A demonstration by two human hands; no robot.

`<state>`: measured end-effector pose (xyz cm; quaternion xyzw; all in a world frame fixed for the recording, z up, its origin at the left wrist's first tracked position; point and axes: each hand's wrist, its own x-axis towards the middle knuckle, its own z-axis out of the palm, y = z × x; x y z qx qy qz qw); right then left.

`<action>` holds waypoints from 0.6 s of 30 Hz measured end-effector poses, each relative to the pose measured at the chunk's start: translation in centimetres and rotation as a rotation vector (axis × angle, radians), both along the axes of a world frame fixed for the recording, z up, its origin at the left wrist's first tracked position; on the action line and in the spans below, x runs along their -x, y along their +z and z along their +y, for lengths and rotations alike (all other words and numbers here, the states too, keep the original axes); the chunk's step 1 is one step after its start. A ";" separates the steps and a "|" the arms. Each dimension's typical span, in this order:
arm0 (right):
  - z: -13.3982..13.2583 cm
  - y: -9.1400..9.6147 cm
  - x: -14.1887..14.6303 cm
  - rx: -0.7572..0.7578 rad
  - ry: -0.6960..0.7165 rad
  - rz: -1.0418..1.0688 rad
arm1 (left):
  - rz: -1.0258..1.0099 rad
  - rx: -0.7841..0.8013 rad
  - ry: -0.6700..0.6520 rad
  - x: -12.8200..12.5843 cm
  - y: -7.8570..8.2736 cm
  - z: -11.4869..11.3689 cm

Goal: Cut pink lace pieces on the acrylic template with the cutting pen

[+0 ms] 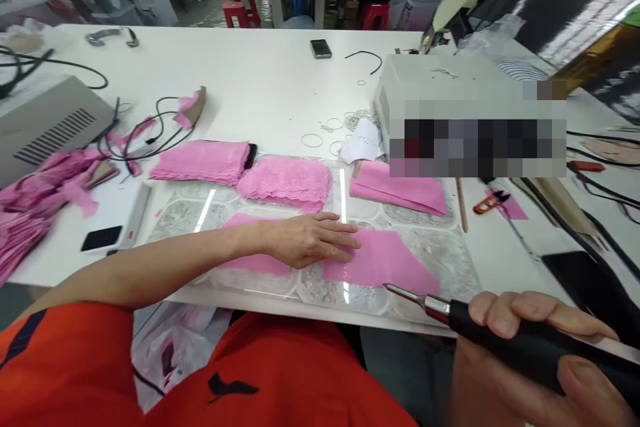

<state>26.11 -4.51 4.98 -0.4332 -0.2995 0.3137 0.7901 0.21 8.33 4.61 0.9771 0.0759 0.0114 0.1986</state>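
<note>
My left hand [311, 239] lies flat with fingers stretched out on a pink fabric piece [385, 261] spread over a glass plate [430, 257] on the white table. My right hand [540, 353] is at the lower right, wrapped round the black handle of a hot cutting tool [500, 337]. Its metal tip [400, 291] points left at the near edge of the pink fabric. Another pink piece [250, 261] lies partly under my left wrist.
Stacks of pink lace [203, 161] [286, 181] and folded pink fabric [400, 188] lie behind the glass. A grey box [45, 125] with cables and a pink heap [30, 207] stand left. A phone [101, 238], orange snips [487, 203], white rings [312, 140] and a white machine [440, 80] are around.
</note>
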 end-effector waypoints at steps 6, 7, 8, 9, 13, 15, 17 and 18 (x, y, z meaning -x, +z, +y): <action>1.1 -0.2 4.7 -0.051 0.153 -0.028 | 0.079 0.018 0.074 2.1 -0.6 -0.9; 1.2 -0.2 5.2 -0.052 0.172 -0.037 | 0.085 0.027 0.083 2.1 -0.7 -0.8; 1.3 -0.2 5.5 -0.053 0.185 -0.047 | 0.089 0.033 0.092 2.0 -0.8 -0.8; 1.3 -0.2 5.7 -0.057 0.194 -0.058 | 0.091 0.033 0.097 1.9 -0.9 -0.7; 1.5 -0.2 6.1 -0.070 0.211 -0.081 | 0.049 -0.021 0.093 1.9 -1.3 -0.7; 1.5 -0.2 6.2 -0.079 0.213 -0.090 | 0.008 -0.038 0.107 2.0 -1.5 -0.8; 1.6 -0.2 6.2 -0.077 0.203 -0.097 | -0.017 -0.041 0.127 2.1 -1.7 -0.9; 1.6 -0.2 6.3 -0.069 0.198 -0.100 | -0.019 -0.041 0.135 2.1 -1.7 -0.9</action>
